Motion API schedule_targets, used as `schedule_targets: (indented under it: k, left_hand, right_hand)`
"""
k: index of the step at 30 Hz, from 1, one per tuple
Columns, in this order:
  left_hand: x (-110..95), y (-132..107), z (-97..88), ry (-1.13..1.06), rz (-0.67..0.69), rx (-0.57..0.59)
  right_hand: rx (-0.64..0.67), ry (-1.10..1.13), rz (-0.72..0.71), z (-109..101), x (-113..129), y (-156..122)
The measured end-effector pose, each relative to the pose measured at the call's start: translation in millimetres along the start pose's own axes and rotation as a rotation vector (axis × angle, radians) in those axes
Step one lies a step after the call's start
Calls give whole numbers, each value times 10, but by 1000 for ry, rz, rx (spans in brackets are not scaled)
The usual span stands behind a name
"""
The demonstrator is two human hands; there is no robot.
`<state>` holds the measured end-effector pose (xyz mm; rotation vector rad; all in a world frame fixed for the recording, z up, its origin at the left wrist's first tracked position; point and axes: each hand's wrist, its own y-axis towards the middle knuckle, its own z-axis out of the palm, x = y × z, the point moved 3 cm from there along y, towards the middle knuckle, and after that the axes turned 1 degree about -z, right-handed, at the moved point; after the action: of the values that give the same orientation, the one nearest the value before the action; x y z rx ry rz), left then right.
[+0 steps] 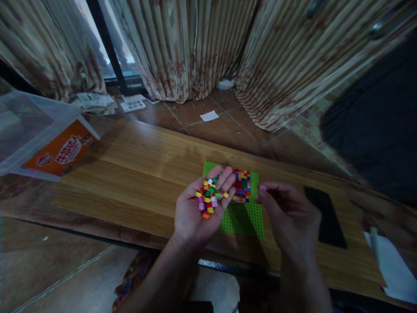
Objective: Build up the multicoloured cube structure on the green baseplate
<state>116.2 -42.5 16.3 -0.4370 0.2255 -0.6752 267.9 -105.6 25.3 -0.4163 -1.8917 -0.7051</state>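
Reading across the wooden board (137, 174) from the orange-labelled plastic bin (61, 150), the left hand (202, 208) lies open, palm up, cradling a heap of small coloured bricks (208, 198) over the left edge of a green baseplate (243, 219) bearing a multicoloured patch (241, 184), while the right hand (289, 213) pinches one pink brick (262, 187) just beside that patch, near a black phone (325, 215).

orange label (61, 150) | white Chinese characters, unreadable | floor card (133, 105) | QR code

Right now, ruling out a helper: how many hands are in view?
2. The left hand cups loose bricks over the green baseplate; the right hand pinches a pink brick beside it. No others show.
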Motion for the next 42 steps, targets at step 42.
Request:
schedule_targets:
  k: [42]
  left_hand:
    - [-148, 18, -41, -31, 104, -168]
  right_hand:
    - [176, -326, -287, 75, -272, 29]
